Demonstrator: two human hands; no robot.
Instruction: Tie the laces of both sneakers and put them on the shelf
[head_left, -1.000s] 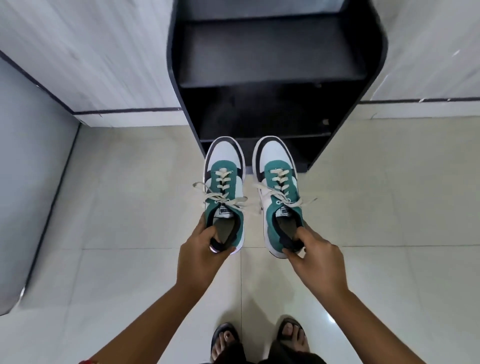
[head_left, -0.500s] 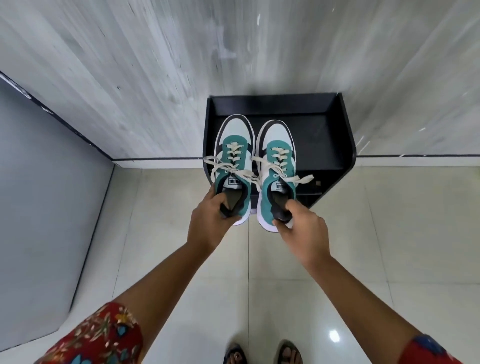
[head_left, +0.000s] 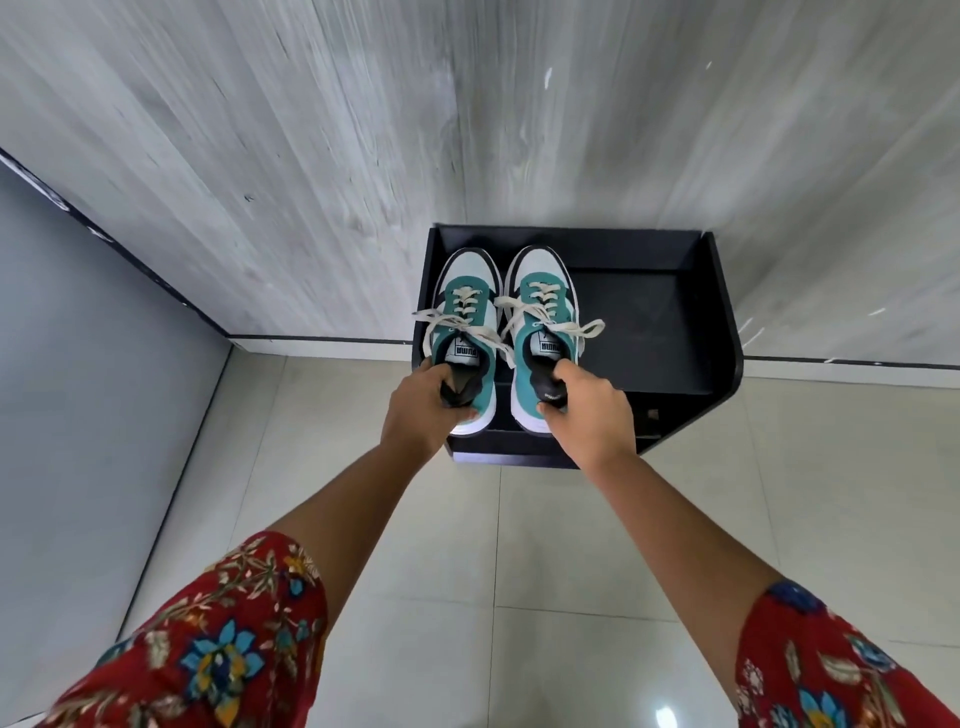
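Two teal, white and black sneakers with cream laces tied in bows are held side by side over the left half of the black shelf unit's top (head_left: 660, 322). My left hand (head_left: 423, 410) grips the heel of the left sneaker (head_left: 467, 312). My right hand (head_left: 589, 410) grips the heel of the right sneaker (head_left: 545, 306). Both toes point toward the wall. Whether the soles touch the shelf top I cannot tell. The heels stick out past the shelf's front edge.
The shelf unit stands against a grey streaked wall (head_left: 363, 130). A blue-grey panel (head_left: 88, 364) runs along the left side. Glossy pale floor tiles (head_left: 805, 493) lie below. My red floral sleeves fill the bottom corners.
The view rose from low in front of the shelf to above it. Both hands lifted the sneakers from near the floor up over the shelf's top, then a little further toward the wall.
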